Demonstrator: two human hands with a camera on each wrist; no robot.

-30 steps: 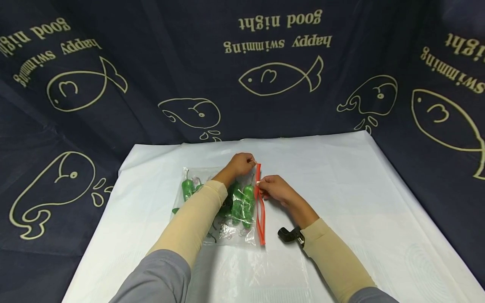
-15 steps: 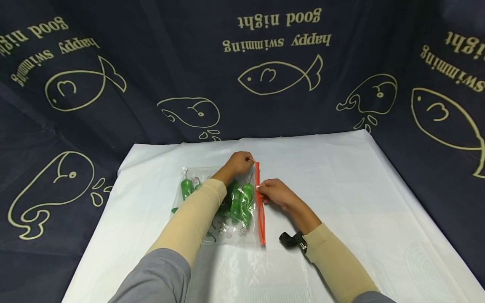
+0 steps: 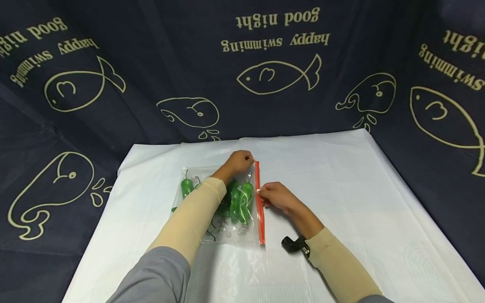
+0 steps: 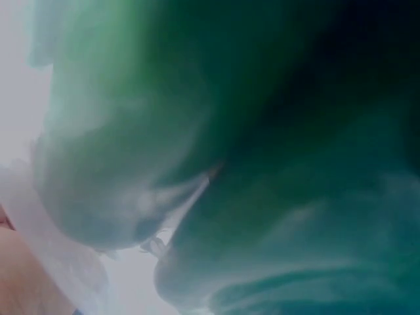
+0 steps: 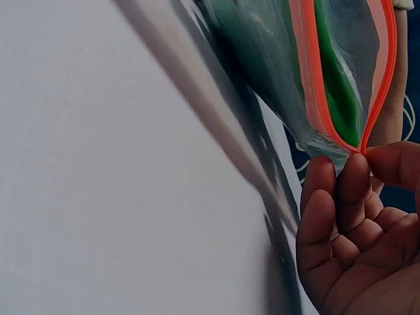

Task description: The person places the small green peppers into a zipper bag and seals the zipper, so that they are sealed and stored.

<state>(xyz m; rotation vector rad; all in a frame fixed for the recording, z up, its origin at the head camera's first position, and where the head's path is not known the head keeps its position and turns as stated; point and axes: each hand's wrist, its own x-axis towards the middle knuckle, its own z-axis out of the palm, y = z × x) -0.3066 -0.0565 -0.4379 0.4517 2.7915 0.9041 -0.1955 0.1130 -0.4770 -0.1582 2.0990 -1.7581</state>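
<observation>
A clear zip bag (image 3: 236, 237) lies on the table with several green peppers (image 3: 235, 204) inside. Its red zip strip (image 3: 261, 225) faces right. My left hand (image 3: 239, 161) pinches the bag's far corner at the strip's end. My right hand (image 3: 276, 196) pinches the strip further down, at a small white zip slider (image 3: 259, 191). From the right wrist, the thumb and forefinger of that hand (image 5: 367, 243) grip the red strip (image 5: 318, 85), whose two edges stand apart beyond the fingertips. Blurred green peppers (image 4: 118, 144) fill the left wrist view; my left fingers are hidden there.
A white cloth (image 3: 341, 181) covers the table. Behind and at the sides hangs a dark blue curtain (image 3: 280, 113) with fish drawings. A black wrist camera mount (image 3: 293, 245) sticks out from my right wrist just above the table.
My right hand has slid along the red strip toward me, with the white slider at its fingertips. The strip's gap on the near side has narrowed. My left hand has barely moved.
</observation>
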